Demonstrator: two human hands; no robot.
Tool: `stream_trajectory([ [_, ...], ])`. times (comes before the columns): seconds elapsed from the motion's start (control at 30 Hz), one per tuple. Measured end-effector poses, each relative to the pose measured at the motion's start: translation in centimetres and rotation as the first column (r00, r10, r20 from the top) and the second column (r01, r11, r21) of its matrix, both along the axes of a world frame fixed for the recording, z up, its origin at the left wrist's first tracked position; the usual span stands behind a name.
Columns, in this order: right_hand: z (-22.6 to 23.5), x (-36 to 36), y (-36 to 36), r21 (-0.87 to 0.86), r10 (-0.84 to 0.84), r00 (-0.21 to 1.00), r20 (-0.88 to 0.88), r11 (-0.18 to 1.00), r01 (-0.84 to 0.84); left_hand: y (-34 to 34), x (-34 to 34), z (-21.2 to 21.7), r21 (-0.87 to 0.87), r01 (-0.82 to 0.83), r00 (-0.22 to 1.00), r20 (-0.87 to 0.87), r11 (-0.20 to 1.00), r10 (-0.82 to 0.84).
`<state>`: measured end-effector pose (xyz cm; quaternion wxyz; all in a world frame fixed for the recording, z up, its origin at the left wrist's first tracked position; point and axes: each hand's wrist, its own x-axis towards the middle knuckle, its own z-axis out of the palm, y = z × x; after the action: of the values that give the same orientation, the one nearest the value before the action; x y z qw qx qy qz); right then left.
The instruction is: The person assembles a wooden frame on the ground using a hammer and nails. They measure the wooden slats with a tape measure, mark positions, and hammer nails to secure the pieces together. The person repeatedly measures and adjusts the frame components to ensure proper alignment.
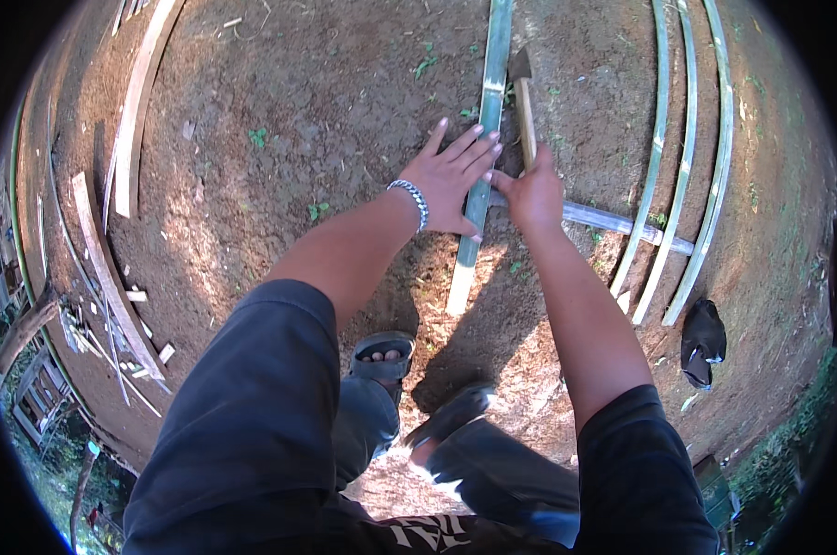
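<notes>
My left hand [444, 190] lies over a green bamboo strip [496, 65], fingers spread and thumb on the strip's near part. It wears a chain bracelet at the wrist. The strip runs away from me along the ground, its near end pale. Just right of it, my right hand [536, 196] is closed round the wooden handle of a tool with a dark metal head [521, 67]; the head points away from me. The right thumb reaches toward the strip's edge. A greyish pole [603, 220] lies crosswise, passing behind my right hand.
Several long bamboo strips [684, 157] rest across the pole on the right. Near their ends lies a black object [703, 342]. At the left are pale wooden boards [139, 120], thin sticks and offcuts. My sandalled feet [381, 359] stand on bare soil below.
</notes>
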<state>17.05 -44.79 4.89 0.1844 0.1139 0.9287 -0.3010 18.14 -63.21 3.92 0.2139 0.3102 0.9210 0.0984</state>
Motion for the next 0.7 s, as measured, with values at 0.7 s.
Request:
stream_trajectory([
  [0.7,1.2,16.3,9.8,-0.040,0.382,0.920,-0.087,0.921,-0.387,0.4,0.0,1.1,-0.083,-0.055,0.996,-0.067,0.995,0.050],
])
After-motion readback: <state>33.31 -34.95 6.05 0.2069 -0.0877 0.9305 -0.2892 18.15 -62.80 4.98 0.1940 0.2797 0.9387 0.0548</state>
